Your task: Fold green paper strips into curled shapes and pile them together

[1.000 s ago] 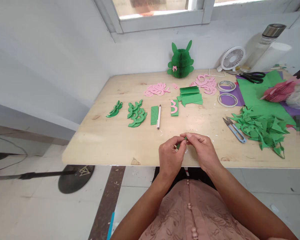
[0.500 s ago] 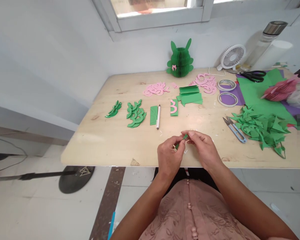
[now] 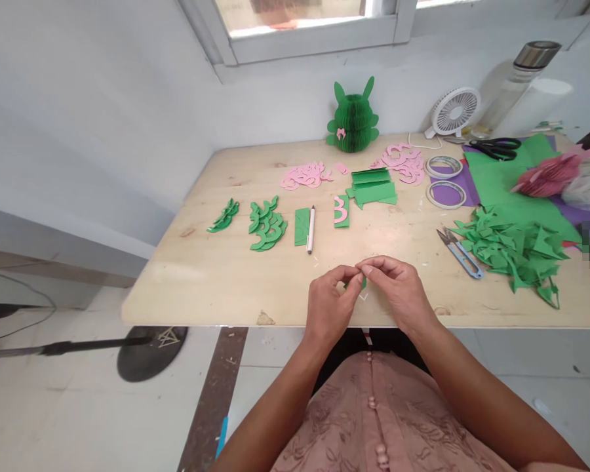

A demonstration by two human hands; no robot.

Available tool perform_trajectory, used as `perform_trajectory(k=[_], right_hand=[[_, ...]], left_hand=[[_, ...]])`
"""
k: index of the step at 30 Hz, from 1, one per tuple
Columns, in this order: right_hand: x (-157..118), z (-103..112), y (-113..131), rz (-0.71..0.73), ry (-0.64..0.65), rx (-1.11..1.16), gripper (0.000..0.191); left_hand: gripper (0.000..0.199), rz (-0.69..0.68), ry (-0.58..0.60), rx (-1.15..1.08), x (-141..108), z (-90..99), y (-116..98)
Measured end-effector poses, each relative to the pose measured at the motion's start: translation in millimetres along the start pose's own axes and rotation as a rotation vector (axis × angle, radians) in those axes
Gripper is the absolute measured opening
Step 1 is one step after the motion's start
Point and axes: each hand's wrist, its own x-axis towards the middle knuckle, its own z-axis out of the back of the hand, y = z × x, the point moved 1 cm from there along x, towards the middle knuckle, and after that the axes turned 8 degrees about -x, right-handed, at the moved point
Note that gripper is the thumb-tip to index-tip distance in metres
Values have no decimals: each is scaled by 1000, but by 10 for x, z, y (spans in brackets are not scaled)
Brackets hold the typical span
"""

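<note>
Between the fingertips of both hands is a small piece of green paper (image 3: 363,283), mostly covered by the fingers. My left hand (image 3: 330,300) pinches it from the left, thumb against forefinger. My right hand (image 3: 400,292) meets it from the other side, its thumb and fingers closed at the paper's upper edge. Both hands are just above the table's front part. Ahead of them lie a white pen (image 3: 311,229) beside a green paper rectangle (image 3: 301,227), and a green strip with a pink scalloped cutout (image 3: 341,211).
Green scalloped cutouts (image 3: 269,226) lie left, pink cutouts (image 3: 305,176) behind. Blue thread snips (image 3: 462,254) and green scraps (image 3: 518,249) lie right. Tape rolls (image 3: 446,195), black scissors (image 3: 496,148), a white fan (image 3: 455,113) and a green honeycomb paper figure (image 3: 353,121) stand farther back.
My fingertips have drawn closer together, and the right thumb now presses beside the left thumb. The green paper between them has turned, showing lower down than before.
</note>
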Motion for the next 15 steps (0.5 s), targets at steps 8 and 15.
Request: perform_trajectory(k=[8,15], right_hand=[[15,17,-19,-25,48,92,10],[4,17,-10,-19,30,52,12]], left_hand=[[14,247,3,-402,19,-39,-19],[13,263,-19,-402,25,-31,-38]])
